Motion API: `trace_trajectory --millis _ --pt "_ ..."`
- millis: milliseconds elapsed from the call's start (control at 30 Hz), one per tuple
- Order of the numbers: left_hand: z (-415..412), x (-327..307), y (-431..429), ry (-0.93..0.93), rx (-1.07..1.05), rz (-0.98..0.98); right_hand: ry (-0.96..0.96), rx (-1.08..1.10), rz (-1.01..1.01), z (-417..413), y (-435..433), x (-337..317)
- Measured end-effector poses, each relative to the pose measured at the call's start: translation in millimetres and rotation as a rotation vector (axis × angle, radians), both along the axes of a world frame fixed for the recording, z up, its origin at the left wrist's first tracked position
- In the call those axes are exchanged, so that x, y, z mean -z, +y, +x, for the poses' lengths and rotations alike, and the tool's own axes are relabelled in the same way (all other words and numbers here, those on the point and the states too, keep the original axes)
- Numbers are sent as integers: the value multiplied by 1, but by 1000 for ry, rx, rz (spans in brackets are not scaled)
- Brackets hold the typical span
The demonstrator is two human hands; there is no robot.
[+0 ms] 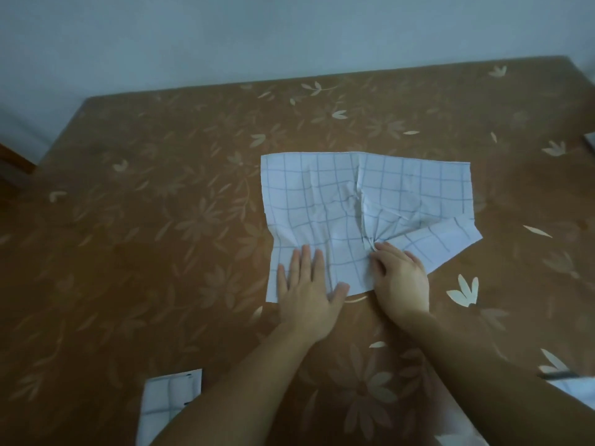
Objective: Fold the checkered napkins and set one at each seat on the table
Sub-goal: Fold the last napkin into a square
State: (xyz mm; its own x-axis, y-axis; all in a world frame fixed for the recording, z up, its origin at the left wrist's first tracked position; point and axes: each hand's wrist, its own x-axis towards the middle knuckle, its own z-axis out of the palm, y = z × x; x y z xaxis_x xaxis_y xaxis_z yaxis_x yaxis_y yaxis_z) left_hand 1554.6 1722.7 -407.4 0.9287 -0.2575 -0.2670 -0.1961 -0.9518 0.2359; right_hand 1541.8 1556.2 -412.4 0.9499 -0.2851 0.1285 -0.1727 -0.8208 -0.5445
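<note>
A white checkered napkin lies spread out and creased on the brown flowered tablecloth. Its near right corner is turned over into a flap. My left hand presses flat on the napkin's near left part, fingers straight. My right hand has curled fingers that pinch a bunch of cloth near the napkin's near middle, where wrinkles gather. A second, folded checkered napkin lies at the near edge, partly hidden by my left forearm.
A pale wall stands behind the table's far edge. Another white cloth shows at the near right edge of the view. A small pale object sits at the right edge. Wooden furniture stands left of the table.
</note>
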Motion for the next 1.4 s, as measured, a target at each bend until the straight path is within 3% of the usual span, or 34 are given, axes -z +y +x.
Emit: trace_trajectory --millis 333,533,700,800,1000,1167,1400 --pt "-14 -68 18 108 126 -287 -68 -144 67 -32 -17 -96" --pt "0 -150 10 -115 246 -456 -5 -392 75 -61 -28 -192" --pt "-8 -206 -10 -188 436 -544 57 -494 124 -84 -38 -271" --pt "-21 -233 -19 -251 488 -582 24 -485 119 -100 -42 -305" --pt "-71 -276 5 -123 459 -723 -173 -299 178 -151 -33 -352" --pt "-125 -309 49 -102 420 -868 -149 -234 236 -207 -11 -371" --pt "-192 -340 92 -7 291 -924 -218 -324 210 -260 42 -405"
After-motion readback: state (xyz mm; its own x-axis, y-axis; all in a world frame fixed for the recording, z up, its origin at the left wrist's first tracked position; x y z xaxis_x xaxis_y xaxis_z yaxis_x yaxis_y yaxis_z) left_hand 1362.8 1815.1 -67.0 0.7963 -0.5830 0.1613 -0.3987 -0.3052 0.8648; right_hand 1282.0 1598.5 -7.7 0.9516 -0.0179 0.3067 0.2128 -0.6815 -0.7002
